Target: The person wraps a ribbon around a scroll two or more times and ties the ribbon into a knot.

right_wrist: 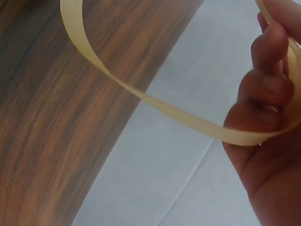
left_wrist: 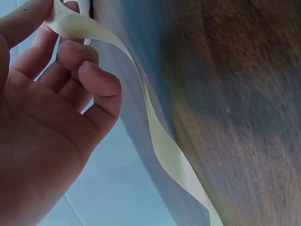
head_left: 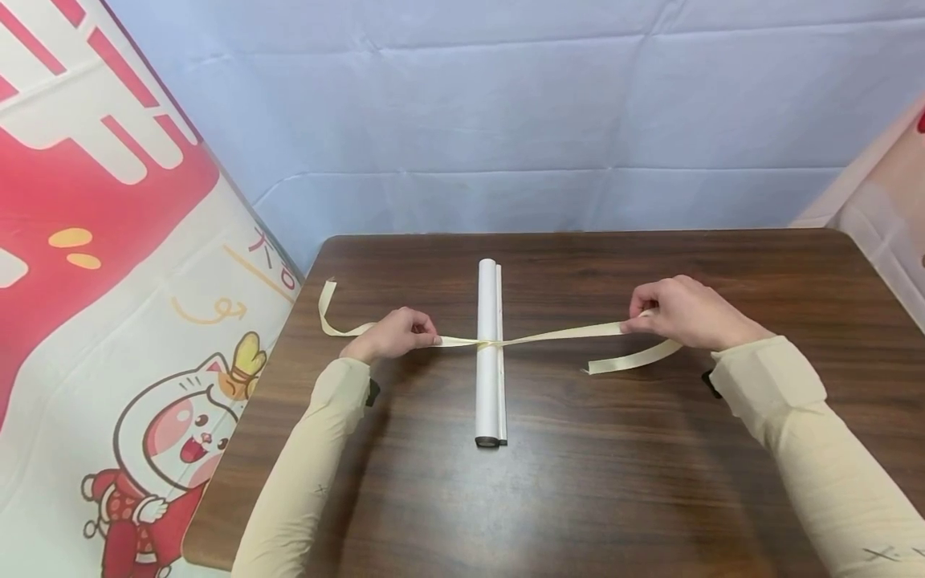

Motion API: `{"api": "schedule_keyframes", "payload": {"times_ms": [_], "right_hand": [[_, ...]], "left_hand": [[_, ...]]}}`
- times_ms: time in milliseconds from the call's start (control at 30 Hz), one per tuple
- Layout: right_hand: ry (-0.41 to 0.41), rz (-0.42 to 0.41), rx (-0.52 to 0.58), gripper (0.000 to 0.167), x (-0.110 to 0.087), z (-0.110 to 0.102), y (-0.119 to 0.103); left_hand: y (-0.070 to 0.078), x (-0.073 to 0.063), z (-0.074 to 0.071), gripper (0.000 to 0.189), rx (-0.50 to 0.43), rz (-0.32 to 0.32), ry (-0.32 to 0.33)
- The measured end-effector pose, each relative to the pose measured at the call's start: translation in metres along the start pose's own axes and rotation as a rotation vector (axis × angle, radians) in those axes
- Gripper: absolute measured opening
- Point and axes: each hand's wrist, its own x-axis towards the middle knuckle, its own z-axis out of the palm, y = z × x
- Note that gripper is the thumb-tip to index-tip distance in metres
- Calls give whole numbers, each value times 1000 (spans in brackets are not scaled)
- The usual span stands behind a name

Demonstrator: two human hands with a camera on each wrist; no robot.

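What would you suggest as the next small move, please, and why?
Probably draw the left hand and right hand gently apart: each pinches the cream ribbon, which runs nearly straight between them and narrows at the white roll, so pulling might snug it.

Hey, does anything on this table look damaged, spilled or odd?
Nothing looks spilled. The long pale-yellow fabric ribbon twists past the left hand instead of lying flat; its ends may be frayed, too small to tell.
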Motion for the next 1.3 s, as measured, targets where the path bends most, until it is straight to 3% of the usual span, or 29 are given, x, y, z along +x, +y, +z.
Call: {"api": "schedule_keyframes", "payload": {"times_ms": [300, 600, 833, 1033, 1300], "right_hand": [[-86, 49, -39, 19, 0, 11, 14], [-185, 68, -50, 23, 3, 34, 34], [-217, 77, -67, 21, 6, 43, 39], [-213, 62, -67, 21, 5, 47, 40], [-197, -12, -52, 15, 6, 50, 40]], "left_hand": [[-4, 0, 2, 11, 38, 4, -52], [-3, 3, 5, 12, 191, 79, -31], [1, 2, 3, 12, 241, 129, -50], [2, -1, 4, 13, 213, 127, -77], [7, -2, 4, 12, 122, 49, -129]]}}
